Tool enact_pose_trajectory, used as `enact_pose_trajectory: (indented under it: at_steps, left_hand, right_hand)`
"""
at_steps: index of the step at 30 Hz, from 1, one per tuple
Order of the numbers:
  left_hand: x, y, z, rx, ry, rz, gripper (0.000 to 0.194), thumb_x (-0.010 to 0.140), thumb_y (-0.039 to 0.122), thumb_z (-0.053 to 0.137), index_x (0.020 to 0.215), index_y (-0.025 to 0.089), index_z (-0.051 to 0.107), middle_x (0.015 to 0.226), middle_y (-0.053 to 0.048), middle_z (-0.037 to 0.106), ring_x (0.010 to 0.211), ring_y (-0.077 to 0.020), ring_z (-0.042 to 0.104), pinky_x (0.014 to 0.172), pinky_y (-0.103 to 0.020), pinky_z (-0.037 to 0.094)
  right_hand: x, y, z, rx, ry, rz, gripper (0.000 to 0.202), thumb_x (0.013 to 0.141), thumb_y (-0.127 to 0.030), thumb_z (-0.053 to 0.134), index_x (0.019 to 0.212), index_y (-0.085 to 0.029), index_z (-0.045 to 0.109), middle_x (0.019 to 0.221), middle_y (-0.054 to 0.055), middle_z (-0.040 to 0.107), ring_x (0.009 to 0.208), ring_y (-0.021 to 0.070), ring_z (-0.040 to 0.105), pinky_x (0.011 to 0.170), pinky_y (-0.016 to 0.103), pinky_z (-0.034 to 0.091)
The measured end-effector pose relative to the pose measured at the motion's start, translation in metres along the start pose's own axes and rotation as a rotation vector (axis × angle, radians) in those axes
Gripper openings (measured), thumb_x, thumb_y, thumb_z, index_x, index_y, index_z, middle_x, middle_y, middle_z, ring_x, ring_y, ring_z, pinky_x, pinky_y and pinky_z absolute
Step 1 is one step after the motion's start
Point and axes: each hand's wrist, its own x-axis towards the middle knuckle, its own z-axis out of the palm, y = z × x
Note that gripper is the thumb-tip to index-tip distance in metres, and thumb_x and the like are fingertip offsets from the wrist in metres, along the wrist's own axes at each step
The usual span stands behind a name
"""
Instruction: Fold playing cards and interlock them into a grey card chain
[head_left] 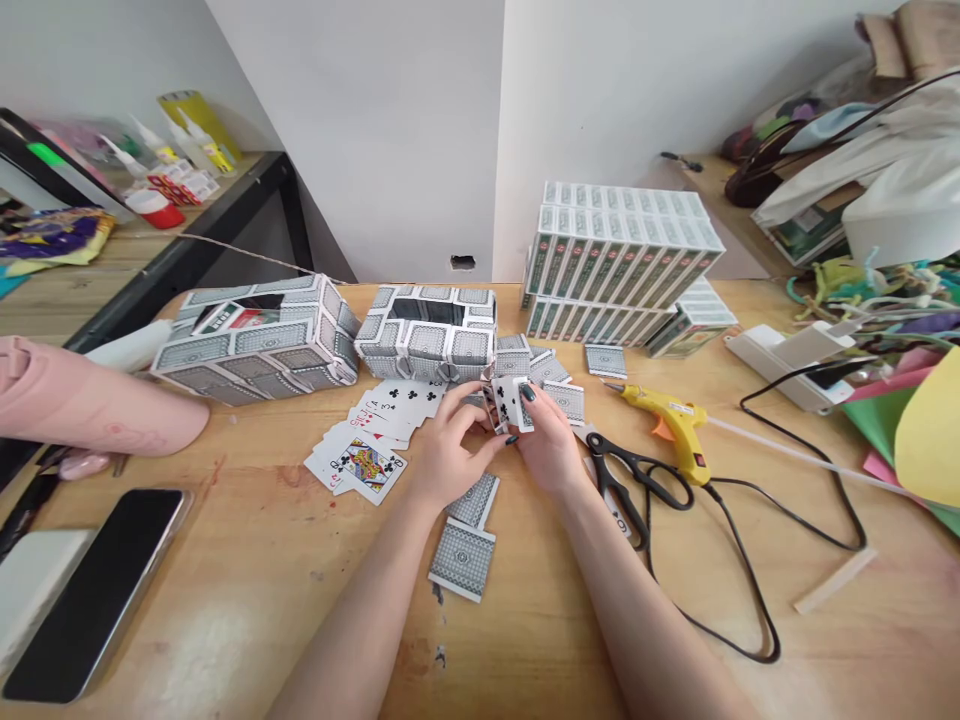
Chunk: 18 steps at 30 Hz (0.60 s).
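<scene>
Between my two hands, over the middle of the table, is a playing card (pixel 506 402) with black clubs showing, its edges bent. My left hand (pixel 452 447) pinches its left side. My right hand (pixel 553 435), with dark nails, grips its right side. Beneath and behind the hands lie several grey-backed cards (pixel 568 402). Nearer me, a folded grey-backed card (pixel 463 557) rests on the table. Face-up playing cards (pixel 369 468) spread out left of my left hand. Just behind stands a box covered in cards (pixel 427 330), with an opening on top.
A larger card-covered box (pixel 259 340) stands at left. Stacked card packs (pixel 619 260) rise at the back right. Black scissors (pixel 637 480) and a yellow glue gun (pixel 679 430) with a cord lie right of my hands. A phone (pixel 97 590) and pink roll (pixel 90 400) are at left.
</scene>
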Motion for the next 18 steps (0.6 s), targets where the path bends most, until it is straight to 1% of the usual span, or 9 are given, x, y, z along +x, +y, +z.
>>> enact_pose_trajectory:
  at_steps: [4,6,10,13,15,18]
  left_hand:
    - [0.0005,-0.0019,0.0003,0.031,0.037,0.039,0.005,0.078,0.019,0.058,0.077,0.019,0.054,0.121,-0.010,0.053,0.107,-0.0201,0.055,0.084,-0.034,0.051]
    - [0.0005,-0.0020,0.0006,0.056,0.047,0.070,0.006,0.076,0.015,0.057,0.074,0.019,0.052,0.122,-0.010,0.052,0.107,-0.0201,0.055,0.088,-0.035,0.049]
    - [-0.0003,-0.0011,0.0018,0.081,0.029,0.094,0.010,0.073,0.012,0.056,0.069,0.019,0.050,0.123,-0.008,0.051,0.095,-0.0181,0.059,0.084,-0.035,0.050]
    - [-0.0014,-0.0015,0.0031,0.083,0.038,0.088,0.009,0.072,0.013,0.057,0.069,0.019,0.050,0.123,-0.009,0.052,0.085,-0.0160,0.061,0.078,-0.033,0.052]
    - [-0.0021,-0.0024,0.0039,0.094,0.059,0.088,0.008,0.071,0.014,0.057,0.068,0.019,0.051,0.121,-0.009,0.053,0.081,-0.0154,0.061,0.075,-0.033,0.052]
    - [-0.0031,-0.0034,0.0046,0.129,0.075,0.107,0.007,0.072,0.014,0.056,0.068,0.018,0.052,0.121,-0.009,0.053,0.079,-0.0147,0.061,0.073,-0.032,0.052]
  right_hand:
    - [-0.0005,0.0028,0.0007,-0.002,0.034,-0.042,0.032,0.074,-0.038,0.064,0.102,-0.022,0.063,0.096,0.003,0.065,0.082,0.0174,0.059,0.067,0.028,0.045]
    - [-0.0003,0.0058,0.0009,-0.030,0.059,-0.055,0.035,0.073,-0.037,0.066,0.103,-0.022,0.062,0.099,0.004,0.065,0.087,0.0180,0.059,0.072,0.029,0.046]
    - [0.0003,0.0094,0.0012,-0.166,0.080,-0.071,0.039,0.070,-0.038,0.068,0.105,-0.020,0.062,0.103,0.006,0.065,0.094,0.0195,0.059,0.083,0.032,0.046]
    - [0.0005,0.0094,0.0018,-0.232,0.096,-0.081,0.041,0.070,-0.039,0.069,0.106,-0.019,0.062,0.105,0.007,0.064,0.092,0.0193,0.060,0.081,0.032,0.047]
    - [0.0007,0.0094,0.0021,-0.248,0.115,-0.086,0.043,0.070,-0.039,0.069,0.106,-0.019,0.061,0.105,0.007,0.064,0.091,0.0190,0.060,0.078,0.031,0.048]
    - [0.0007,0.0099,0.0026,-0.259,0.133,-0.091,0.042,0.070,-0.039,0.068,0.107,-0.019,0.060,0.106,0.007,0.063,0.090,0.0187,0.060,0.079,0.031,0.048]
